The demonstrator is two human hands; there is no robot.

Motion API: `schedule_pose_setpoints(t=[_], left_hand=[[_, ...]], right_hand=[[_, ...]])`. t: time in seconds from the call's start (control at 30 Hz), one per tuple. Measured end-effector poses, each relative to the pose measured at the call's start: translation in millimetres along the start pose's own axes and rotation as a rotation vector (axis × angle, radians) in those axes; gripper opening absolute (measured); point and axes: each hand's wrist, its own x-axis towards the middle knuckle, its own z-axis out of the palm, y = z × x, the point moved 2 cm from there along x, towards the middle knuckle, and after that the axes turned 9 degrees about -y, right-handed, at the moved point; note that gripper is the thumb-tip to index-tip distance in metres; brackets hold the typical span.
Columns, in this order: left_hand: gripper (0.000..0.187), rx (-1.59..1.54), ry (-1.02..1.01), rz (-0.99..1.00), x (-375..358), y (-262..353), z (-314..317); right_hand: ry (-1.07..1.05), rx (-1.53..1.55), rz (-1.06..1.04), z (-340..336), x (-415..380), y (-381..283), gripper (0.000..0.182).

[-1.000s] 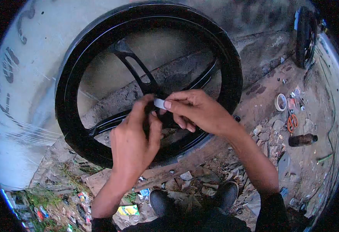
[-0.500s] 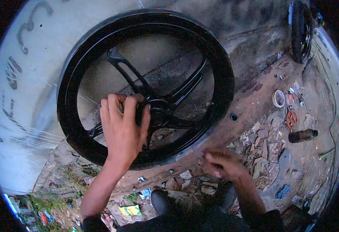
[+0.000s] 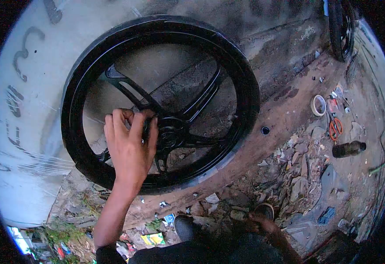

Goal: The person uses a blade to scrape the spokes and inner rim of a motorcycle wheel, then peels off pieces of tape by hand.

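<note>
A black spoked wheel (image 3: 245, 99), motorcycle-like in its look, leans against the wall. My left hand (image 3: 128, 141) is closed at its left side near the hub (image 3: 171, 132), fingers curled over the spoke there. The hand hides most of that spoke, and a dark part shows between thumb and fingers. Down by my shoe (image 3: 265, 211), my right hand (image 3: 263, 224) is low in front of my body. It is dark and blurred, so its fingers do not show clearly.
A second wheel (image 3: 342, 33) stands at the upper right. On the ground at right lie a tape roll (image 3: 318, 105), orange-handled scissors (image 3: 335, 128) and a dark bottle (image 3: 349, 149). Broken stones (image 3: 298, 189) and litter cover the ground before the painted wall (image 3: 38, 119).
My right hand has drawn down and back toward my body, away from the wheel's lower edge. My left hand stays on the wheel, and the view has shifted slightly.
</note>
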Motion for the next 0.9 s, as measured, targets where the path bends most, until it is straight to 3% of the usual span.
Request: schedule_pose_setpoints(t=[0.13,0.27,0.33,0.43,0.53,0.67,0.9], left_hand=[[0.021,0.013,0.018,0.027,1,0,2],[0.021,0.019,-0.005,0.035,3,-1,4],[0.021,0.018,-0.006,0.043,3,-1,5],[0.021,0.012,-0.001,0.051,4,-3,8],[0.021,0.002,-0.007,0.047,4,-4,8],[0.021,0.015,-0.006,0.029,3,-5,6],[0.021,0.001,-0.028,0.010,2,-7,4]], right_hand=[[-0.204,0.038,-0.047,-14,14,14,0.036],[-0.099,0.095,0.025,-28,26,33,0.034],[0.068,0.158,0.103,-23,22,33,0.036],[-0.186,0.158,-0.025,-52,35,55,0.038],[-0.313,0.106,0.015,-60,36,53,0.035],[-0.324,0.065,0.031,-89,47,73,0.035],[-0.310,0.048,0.047,-79,43,63,0.032]])
